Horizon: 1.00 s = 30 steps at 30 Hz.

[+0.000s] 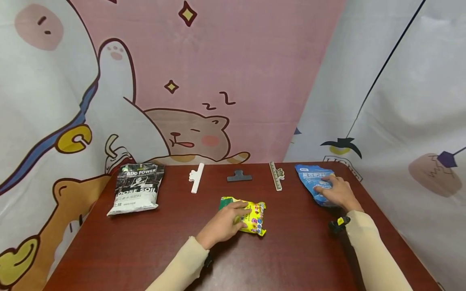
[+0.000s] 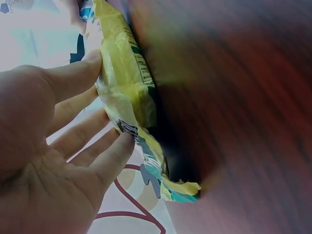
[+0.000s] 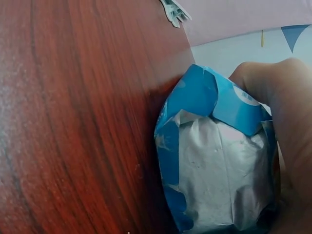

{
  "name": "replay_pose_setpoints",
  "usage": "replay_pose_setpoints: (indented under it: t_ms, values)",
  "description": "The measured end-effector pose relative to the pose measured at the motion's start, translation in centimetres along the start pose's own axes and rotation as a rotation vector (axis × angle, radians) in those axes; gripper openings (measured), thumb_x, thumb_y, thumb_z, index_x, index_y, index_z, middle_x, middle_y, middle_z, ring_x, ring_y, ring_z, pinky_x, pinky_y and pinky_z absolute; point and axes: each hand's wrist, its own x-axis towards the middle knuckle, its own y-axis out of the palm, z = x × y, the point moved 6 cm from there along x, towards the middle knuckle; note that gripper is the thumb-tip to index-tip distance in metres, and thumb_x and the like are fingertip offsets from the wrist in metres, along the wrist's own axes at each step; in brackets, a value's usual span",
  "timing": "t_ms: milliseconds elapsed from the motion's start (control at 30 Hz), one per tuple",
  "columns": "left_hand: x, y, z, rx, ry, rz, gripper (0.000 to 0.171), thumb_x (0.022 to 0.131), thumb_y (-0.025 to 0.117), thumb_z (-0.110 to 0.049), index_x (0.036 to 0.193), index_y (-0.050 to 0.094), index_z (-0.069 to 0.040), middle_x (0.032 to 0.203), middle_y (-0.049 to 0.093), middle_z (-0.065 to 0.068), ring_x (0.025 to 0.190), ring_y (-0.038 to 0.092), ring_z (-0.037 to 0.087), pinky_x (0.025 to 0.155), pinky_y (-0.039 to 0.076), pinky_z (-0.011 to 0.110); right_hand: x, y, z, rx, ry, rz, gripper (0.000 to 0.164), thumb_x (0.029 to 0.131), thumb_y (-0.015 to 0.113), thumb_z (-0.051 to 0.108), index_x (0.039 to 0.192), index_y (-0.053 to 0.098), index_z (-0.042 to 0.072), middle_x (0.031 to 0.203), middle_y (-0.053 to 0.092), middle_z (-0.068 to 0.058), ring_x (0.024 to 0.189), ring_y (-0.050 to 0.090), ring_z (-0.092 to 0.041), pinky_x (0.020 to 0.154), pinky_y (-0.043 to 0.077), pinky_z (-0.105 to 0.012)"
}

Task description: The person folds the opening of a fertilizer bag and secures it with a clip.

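My left hand rests across a yellow and green snack-sized plastic packet at the middle of the table. Its fingers lie relaxed and spread over the packet, and the left wrist view shows thumb and fingertips touching the packet's surface. At the right, my right hand rests on a blue packet, fingers extended over its right part. The blue packet's silvery end faces the right wrist camera. In that view most of the right fingers are hidden behind the packet.
A black and white bag labelled "DOSE SOIL" lies at the left. Along the back are a white clip, a dark grey clip and a ruler-like patterned clip. Cartoon-printed cloth hangs behind the brown table.
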Motion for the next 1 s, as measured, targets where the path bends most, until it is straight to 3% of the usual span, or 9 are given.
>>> replay_pose_setpoints:
  t_ms: [500,1000]
  values:
    - [0.0,-0.3,0.2,-0.079,-0.008,-0.008,0.045,0.096,0.074,-0.018,0.140,0.065,-0.013,0.154,0.054,0.008,0.144,0.049,0.026,0.114,0.047,0.043,-0.8,0.3,0.5,-0.026,-0.013,-0.006,0.089,0.094,0.056,0.064,0.156,0.036,0.002,0.157,0.019,-0.041,0.137,0.022,-0.060,0.106,0.030,-0.081]
    - [0.0,-0.5,0.2,-0.080,0.007,-0.018,0.045,0.095,0.075,-0.019,0.139,0.065,-0.011,0.152,0.056,0.009,0.142,0.051,0.027,0.114,0.047,0.043,-1.9,0.3,0.8,-0.055,-0.021,-0.002,0.091,0.092,0.057,0.068,0.157,0.037,0.008,0.158,0.022,-0.039,0.137,0.025,-0.062,0.103,0.032,-0.082]
